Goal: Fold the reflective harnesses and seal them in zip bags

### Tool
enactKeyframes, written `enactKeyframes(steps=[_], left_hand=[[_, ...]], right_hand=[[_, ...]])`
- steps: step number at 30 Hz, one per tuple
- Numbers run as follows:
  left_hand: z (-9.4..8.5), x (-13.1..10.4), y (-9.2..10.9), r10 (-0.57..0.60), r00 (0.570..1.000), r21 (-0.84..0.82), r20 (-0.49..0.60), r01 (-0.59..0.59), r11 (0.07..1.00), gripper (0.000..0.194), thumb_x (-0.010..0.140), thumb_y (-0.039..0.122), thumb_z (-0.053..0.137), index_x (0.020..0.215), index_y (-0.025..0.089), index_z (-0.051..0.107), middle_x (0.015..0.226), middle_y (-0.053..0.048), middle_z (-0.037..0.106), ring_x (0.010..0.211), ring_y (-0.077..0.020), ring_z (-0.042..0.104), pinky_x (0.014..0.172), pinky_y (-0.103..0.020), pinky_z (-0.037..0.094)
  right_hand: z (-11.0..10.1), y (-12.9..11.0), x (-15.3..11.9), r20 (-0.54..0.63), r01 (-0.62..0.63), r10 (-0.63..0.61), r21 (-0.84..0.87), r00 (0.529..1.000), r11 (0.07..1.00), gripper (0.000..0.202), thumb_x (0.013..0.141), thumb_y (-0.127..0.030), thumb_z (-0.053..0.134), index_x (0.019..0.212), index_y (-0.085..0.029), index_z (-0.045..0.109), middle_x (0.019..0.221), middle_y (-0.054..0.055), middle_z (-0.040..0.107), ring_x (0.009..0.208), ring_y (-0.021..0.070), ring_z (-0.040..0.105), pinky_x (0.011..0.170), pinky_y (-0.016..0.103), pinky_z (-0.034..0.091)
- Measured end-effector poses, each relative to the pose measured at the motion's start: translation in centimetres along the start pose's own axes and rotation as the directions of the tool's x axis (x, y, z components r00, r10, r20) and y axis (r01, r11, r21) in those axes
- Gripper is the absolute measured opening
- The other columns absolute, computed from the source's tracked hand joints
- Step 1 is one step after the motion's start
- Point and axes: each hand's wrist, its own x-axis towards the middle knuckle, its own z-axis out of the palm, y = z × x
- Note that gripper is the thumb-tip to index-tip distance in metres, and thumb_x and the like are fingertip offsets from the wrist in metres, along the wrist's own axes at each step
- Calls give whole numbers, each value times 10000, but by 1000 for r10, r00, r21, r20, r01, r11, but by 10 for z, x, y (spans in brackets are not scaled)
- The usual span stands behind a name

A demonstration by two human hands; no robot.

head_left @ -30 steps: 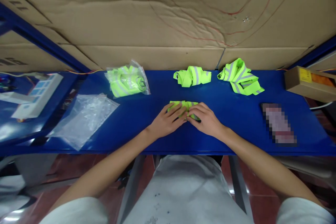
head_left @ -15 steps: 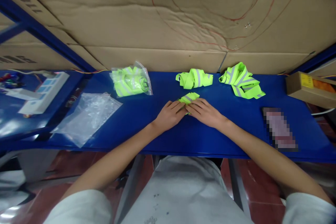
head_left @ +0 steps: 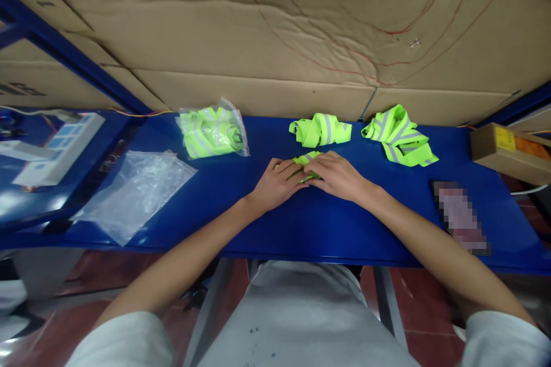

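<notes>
Both hands are close together at the middle of the blue table, on a small bundle of yellow-green reflective strap [head_left: 306, 159]. My left hand [head_left: 278, 182] is curled over the bundle's left side. From the right, my right hand [head_left: 336, 174] closes on it, thumb and fingers meeting the left fingertips. Much of the bundle is hidden under the fingers. Just behind lies a rolled reflective strap [head_left: 322, 130] with a grey stripe. A looser, tangled reflective strap [head_left: 401, 136] rests to its right.
At the back left sits a clear zip bag [head_left: 212, 132] with a reflective strap inside. Nearer lies a flat clear plastic bag [head_left: 138, 192]. A white power strip [head_left: 58, 152] is at far left. A phone-like blurred object [head_left: 461, 217] and cardboard box [head_left: 510, 152] are right; cardboard [head_left: 215, 40] stands behind.
My right hand has shifted left across the bundle, and the fingers of both hands have moved around it. The view has tilted slightly; the other things stay in place.
</notes>
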Motion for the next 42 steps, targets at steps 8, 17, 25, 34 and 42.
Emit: enactKeyframes(steps=[8,17,25,34,42], left_hand=[[-2,19,-17,-350,935,-482,54,331,811,345,1031,444,528,1082,170,731,1057,-87,778,975,-220,708,888,-351,476],[0,18,-18,-433,877,-662,206,451,599,393,1015,479,518,1012,149,730,882,-22,746,779,-148,666,723,-251,489],[-10,19,-17,-379,872,-752,309,468,464,259,953,386,621,972,186,784,1067,-69,764,1039,-207,703,962,-334,552],[-40,-2,5,-304,821,-752,482,566,337,333,955,385,657,1161,149,768,1229,-116,750,1057,-229,732,862,-295,609],[-142,-118,-95,-832,532,192,-154,842,503,888,869,646,677,1572,187,388,1637,-215,367,1525,-426,324,1221,-666,271]], right_hand=[[19,-9,-9,-119,-52,26,-219,993,974,514,1064,-302,488,1528,-86,458,1479,206,574,1378,321,538,1172,534,383],[20,-21,1,-32,-197,195,-103,980,975,597,996,-458,603,1457,-89,509,1362,228,621,1237,364,607,1009,519,526],[3,-33,-5,3,-123,126,-196,992,973,576,1000,-464,597,1456,-123,506,1334,198,659,1141,349,644,892,463,518],[2,-51,-23,-42,-46,42,-93,998,995,363,1009,-463,589,1203,-156,577,1058,124,711,902,271,707,781,389,534],[-3,-12,-46,-66,-200,197,-51,978,978,440,998,-545,573,1248,-182,590,1085,120,706,938,287,715,761,383,550]])
